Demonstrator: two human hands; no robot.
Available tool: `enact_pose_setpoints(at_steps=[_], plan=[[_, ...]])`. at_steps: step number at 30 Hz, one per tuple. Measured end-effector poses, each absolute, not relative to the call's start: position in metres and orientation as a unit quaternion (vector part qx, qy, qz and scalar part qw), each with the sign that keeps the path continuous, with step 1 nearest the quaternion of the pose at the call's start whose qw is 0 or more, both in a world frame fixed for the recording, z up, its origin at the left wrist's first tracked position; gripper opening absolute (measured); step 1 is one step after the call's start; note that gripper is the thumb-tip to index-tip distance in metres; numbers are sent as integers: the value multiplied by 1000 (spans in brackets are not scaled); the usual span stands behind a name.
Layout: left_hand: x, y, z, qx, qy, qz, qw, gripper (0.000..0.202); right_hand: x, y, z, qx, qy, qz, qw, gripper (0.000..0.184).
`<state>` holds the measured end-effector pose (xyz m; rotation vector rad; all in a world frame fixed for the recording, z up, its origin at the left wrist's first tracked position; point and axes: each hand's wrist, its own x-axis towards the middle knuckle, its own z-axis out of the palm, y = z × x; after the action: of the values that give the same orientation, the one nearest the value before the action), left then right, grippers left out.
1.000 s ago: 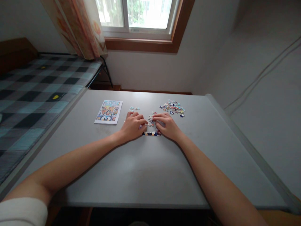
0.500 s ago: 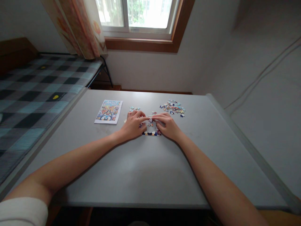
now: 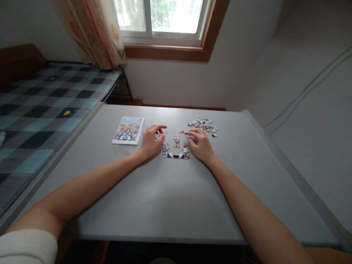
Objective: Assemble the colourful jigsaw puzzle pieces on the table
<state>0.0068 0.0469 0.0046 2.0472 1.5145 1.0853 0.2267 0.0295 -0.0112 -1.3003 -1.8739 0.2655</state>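
Observation:
A partly joined jigsaw puzzle (image 3: pixel 176 156) lies on the table, its bottom strip and two short sides forming a U. Inside the U stands a separate joined cluster of puzzle pieces (image 3: pixel 176 141). My left hand (image 3: pixel 151 141) hovers at the left side with thumb and index finger apart, covering some pieces beneath it. On the other side, my right hand (image 3: pixel 200 145) has its fingers stretched out and holds nothing visible. Its index fingertip is close to a loose reddish puzzle piece (image 3: pixel 181 132); whether they touch I cannot tell.
A heap of loose puzzle pieces (image 3: pixel 203 124) lies behind my right hand. The printed picture sheet (image 3: pixel 128 130) rests left of my left hand. Around them is the grey table (image 3: pixel 165 201), with a checked bed (image 3: pixel 55 95) at the left and a wall at the right.
Both hands have drawn apart from the central cluster, the left one moving left and the right one slightly right. The cluster and the U's left side are now uncovered.

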Motion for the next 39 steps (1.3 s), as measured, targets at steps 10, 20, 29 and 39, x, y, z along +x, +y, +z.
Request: enact_pose_setpoints(at_steps=[10, 20, 29, 39], plan=[[13, 33, 9, 828, 475, 279, 100, 25, 227, 29, -11, -520, -756, 107, 384, 27], [13, 32, 5, 853, 459, 243, 57, 33, 227, 29, -11, -519, -758, 109, 380, 26], [14, 31, 7, 851, 463, 239, 70, 31, 227, 28, -10, -518, -758, 111, 380, 25], [14, 32, 7, 853, 458, 240, 71, 26, 228, 29, -11, -516, -761, 110, 377, 23]])
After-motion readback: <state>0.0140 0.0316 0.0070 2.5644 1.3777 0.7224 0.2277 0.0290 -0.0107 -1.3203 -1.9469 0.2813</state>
